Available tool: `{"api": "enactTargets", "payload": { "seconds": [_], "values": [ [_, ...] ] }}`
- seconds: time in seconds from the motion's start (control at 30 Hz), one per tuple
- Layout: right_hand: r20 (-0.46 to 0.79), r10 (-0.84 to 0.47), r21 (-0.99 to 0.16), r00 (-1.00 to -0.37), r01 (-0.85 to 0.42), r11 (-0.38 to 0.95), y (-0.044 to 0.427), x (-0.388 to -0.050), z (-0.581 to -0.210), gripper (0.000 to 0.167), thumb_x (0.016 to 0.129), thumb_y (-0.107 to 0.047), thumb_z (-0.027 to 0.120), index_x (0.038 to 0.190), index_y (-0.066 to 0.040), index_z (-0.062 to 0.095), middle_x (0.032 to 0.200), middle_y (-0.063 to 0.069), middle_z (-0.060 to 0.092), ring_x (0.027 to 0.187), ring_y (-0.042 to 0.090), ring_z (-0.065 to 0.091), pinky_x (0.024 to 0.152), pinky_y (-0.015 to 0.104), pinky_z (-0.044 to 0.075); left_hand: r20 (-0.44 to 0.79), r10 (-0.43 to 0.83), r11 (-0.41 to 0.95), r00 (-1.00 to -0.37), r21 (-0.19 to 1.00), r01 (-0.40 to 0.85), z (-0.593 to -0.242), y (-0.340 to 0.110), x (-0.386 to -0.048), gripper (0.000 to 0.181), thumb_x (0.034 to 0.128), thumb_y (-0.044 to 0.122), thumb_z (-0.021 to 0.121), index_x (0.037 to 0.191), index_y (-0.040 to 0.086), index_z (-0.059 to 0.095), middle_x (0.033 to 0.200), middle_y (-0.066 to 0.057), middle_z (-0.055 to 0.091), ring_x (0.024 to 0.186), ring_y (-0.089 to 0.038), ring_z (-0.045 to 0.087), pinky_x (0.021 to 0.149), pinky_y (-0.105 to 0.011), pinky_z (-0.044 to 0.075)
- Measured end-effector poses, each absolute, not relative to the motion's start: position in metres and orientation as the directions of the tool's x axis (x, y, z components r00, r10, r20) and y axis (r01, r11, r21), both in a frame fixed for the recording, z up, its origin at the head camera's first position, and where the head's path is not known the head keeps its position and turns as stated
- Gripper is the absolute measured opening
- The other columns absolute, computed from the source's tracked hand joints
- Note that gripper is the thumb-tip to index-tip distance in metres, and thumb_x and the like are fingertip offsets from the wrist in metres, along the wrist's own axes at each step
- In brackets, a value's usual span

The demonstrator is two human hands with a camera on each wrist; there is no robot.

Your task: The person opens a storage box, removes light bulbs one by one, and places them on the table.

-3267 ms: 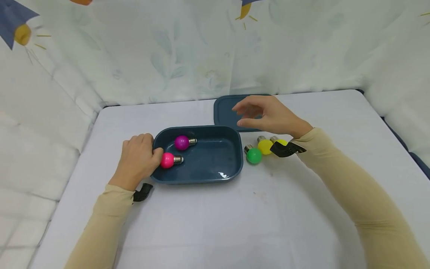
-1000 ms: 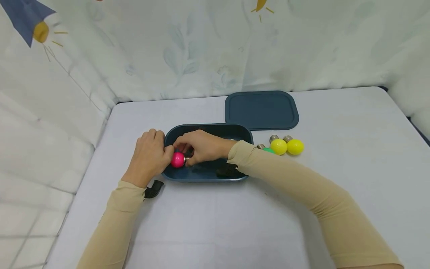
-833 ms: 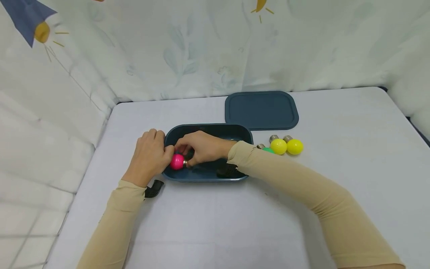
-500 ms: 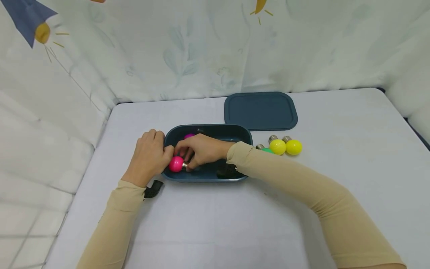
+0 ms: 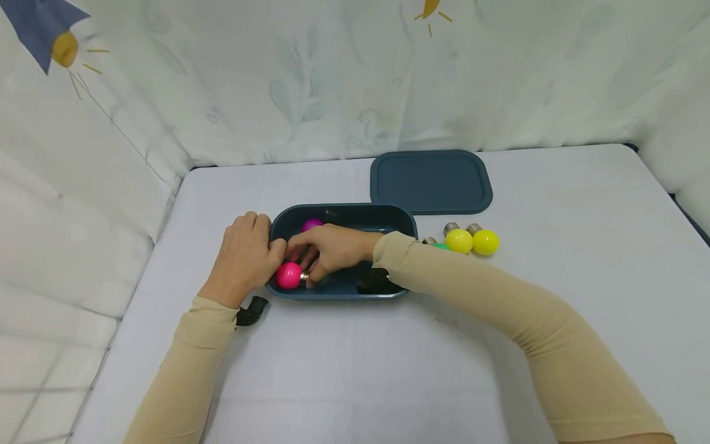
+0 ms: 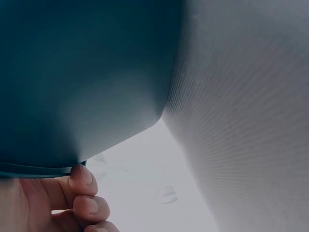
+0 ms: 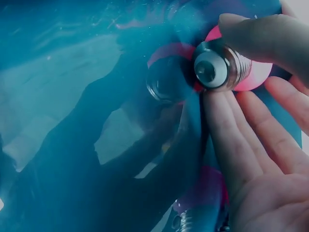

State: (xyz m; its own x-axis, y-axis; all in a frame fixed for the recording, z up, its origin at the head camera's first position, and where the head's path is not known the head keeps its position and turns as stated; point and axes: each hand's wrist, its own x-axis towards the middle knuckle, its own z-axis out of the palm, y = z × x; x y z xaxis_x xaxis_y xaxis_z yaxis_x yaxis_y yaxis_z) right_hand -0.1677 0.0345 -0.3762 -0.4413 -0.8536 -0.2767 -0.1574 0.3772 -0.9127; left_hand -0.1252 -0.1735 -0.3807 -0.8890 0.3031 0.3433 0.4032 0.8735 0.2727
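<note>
My left hand point(image 5: 241, 259) grips the left end of a dark blue plastic box point(image 5: 338, 296). The left wrist view shows its curled fingertips point(image 6: 86, 205) under the rim. Inside the box, my right hand point(image 5: 338, 248) pinches the metal base of a pink light bulb point(image 5: 289, 275) near the front left corner. Seen from the right wrist, the thumb lies over the bulb's screw base point(image 7: 219, 67) and fingers are beneath it. A purple light bulb point(image 5: 312, 224) lies behind the right hand, partly hidden by it.
The box's flat lid point(image 5: 431, 182) lies behind it to the right. Right of the box are two yellow light bulbs point(image 5: 459, 241) and a green light bulb point(image 5: 442, 246), which the right sleeve partly covers. A patterned curtain point(image 5: 344, 92) hangs behind the table.
From above the lid, my right hand has come into the box and taken hold of the pink bulb, then shifted it slightly toward the front. The left hand keeps its grip.
</note>
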Motion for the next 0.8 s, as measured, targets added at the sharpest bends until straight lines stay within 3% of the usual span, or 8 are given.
{"api": "enactTargets", "payload": {
  "seconds": [0.27,0.47,0.8],
  "values": [
    [-0.281,-0.872,-0.914,-0.4,-0.164,0.37,0.0332,-0.1676,-0.377,0.053,0.083,-0.002,0.079,0.133,-0.008,0.062,0.118,0.009,0.068,0.102,0.016,0.073,0.086,0.029,0.061,0.352,0.298,0.869,-0.887,0.285,0.405,-0.3806,-0.1732,-0.1256,0.016,0.0822,0.013,0.046,0.07,0.004,0.041,0.069,-0.013,0.04,0.062,-0.031,0.039,0.06,-0.037,0.028],
    [-0.313,-0.874,-0.923,-0.371,-0.1,0.372,0.033,-0.1662,-0.3758,0.048,0.084,-0.002,0.078,0.13,-0.008,0.065,0.117,0.009,0.068,0.099,0.019,0.075,0.084,0.032,0.062,0.368,0.3,0.867,-0.88,0.279,0.413,-0.3804,-0.1728,-0.1266,0.017,0.0813,0.013,0.047,0.069,0.003,0.041,0.068,-0.013,0.039,0.061,-0.032,0.039,0.059,-0.037,0.028],
    [-0.328,-0.873,-0.926,-0.362,-0.058,0.372,0.0337,-0.1647,-0.375,0.046,0.084,0.002,0.075,0.127,-0.007,0.064,0.115,0.011,0.066,0.094,0.022,0.076,0.083,0.034,0.063,0.37,0.293,0.871,-0.881,0.277,0.406,-0.3812,-0.1728,-0.1267,0.017,0.0813,0.013,0.047,0.07,0.002,0.042,0.068,-0.014,0.041,0.062,-0.034,0.041,0.059,-0.04,0.03]
  ]
}}
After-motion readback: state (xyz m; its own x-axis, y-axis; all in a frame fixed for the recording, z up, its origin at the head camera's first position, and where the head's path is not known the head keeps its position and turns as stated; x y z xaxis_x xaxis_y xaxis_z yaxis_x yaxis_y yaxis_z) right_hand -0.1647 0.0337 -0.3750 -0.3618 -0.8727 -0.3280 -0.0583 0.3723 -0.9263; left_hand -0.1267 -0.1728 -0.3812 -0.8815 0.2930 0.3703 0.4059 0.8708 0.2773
